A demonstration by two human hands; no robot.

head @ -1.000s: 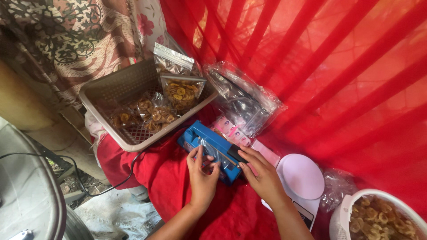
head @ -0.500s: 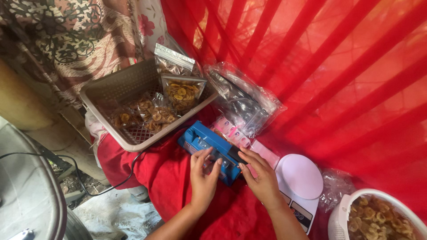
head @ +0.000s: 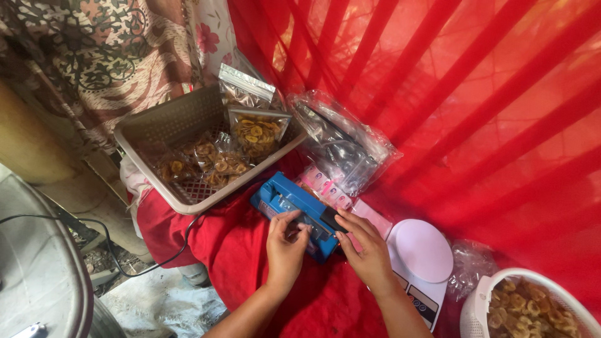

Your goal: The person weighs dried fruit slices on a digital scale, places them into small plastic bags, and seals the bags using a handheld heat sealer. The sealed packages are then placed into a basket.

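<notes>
Both hands flat on the blue heat sealer (head: 299,209), left hand (head: 285,247) and right hand (head: 366,250) pinching a clear bag across it; fingers that near the bar risk burns or a crooked seal.

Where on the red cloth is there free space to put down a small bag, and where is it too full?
Bare red cloth lies left of the left hand, below the basket. Another bare patch lies near the edge, under both wrists. It is crowded between the blue sealer, the right hand, the white scale and the clear bags.
</notes>
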